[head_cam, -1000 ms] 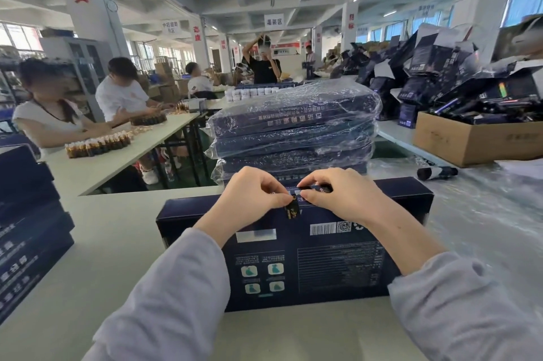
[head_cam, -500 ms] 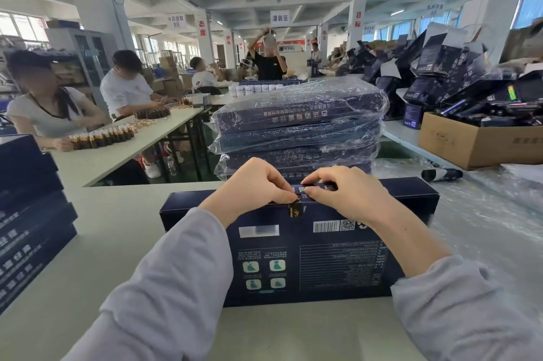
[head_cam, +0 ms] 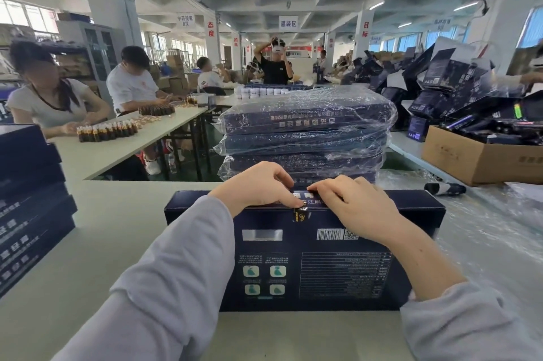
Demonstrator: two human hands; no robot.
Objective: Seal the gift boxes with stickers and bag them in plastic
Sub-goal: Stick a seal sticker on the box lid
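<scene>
A dark blue gift box [head_cam: 293, 258] lies flat on the pale table [head_cam: 111, 231] in front of me, its printed back face up. A small black and gold sticker [head_cam: 301, 216] sits folded over the box's far edge at the flap seam. My left hand [head_cam: 258, 184] has curled fingers, and its fingertips pinch down on the sticker's upper end. My right hand [head_cam: 358, 202] rests on the far flap just right of the sticker, its fingers laid along the edge. Behind the box stands a stack of gift boxes wrapped in clear plastic [head_cam: 305, 131].
A pile of unwrapped blue boxes [head_cam: 32, 202] stands at the left table edge. Clear plastic bags [head_cam: 487, 231] cover the table on the right, with a black tube [head_cam: 445, 188] and a cardboard carton [head_cam: 476, 155] of dark boxes behind. Other people work at a table at the left.
The sticker hung between both hands' fingertips above the edge; now it lies folded down over the seam. My right fingers have flattened onto the flap. The view has shifted slightly.
</scene>
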